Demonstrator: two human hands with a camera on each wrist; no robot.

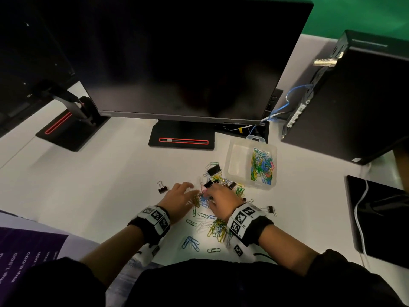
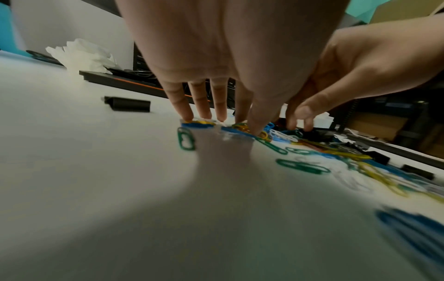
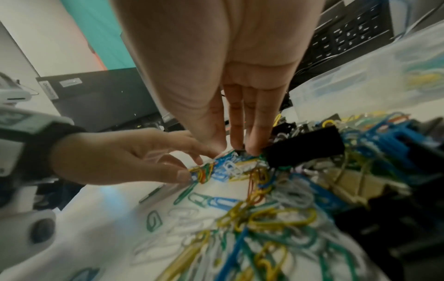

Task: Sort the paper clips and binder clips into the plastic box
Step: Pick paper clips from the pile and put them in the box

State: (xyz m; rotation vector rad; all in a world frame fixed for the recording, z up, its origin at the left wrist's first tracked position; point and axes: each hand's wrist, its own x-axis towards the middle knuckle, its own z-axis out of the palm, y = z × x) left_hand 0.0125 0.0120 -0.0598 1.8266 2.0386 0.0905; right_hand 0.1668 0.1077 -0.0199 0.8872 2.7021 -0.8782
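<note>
Coloured paper clips [image 1: 215,229] lie scattered on the white desk [image 1: 88,191], mixed with black binder clips [image 1: 214,169]. Both hands work a small heap [image 1: 202,199] between them. My left hand [image 1: 188,190] has straight fingers [image 2: 185,106] with their tips pressing on clips [image 2: 197,123]. My right hand [image 1: 212,193] sets its fingertips [image 3: 252,148] on the heap beside a black binder clip [image 3: 305,146]. The clear plastic box [image 1: 234,173] stands just beyond, with paper clips [image 1: 261,167] in its right compartment and the left one bare. Single binder clips lie left [image 1: 162,188] and right [image 1: 270,209].
A dark monitor [image 1: 177,63] on a black stand [image 1: 181,138] rises behind the work area, with a second monitor [image 1: 26,63] at left. A black computer tower [image 1: 354,96] stands at right. A black pad [image 1: 380,218] with a white cable and a purple sheet [image 1: 28,251] flank me.
</note>
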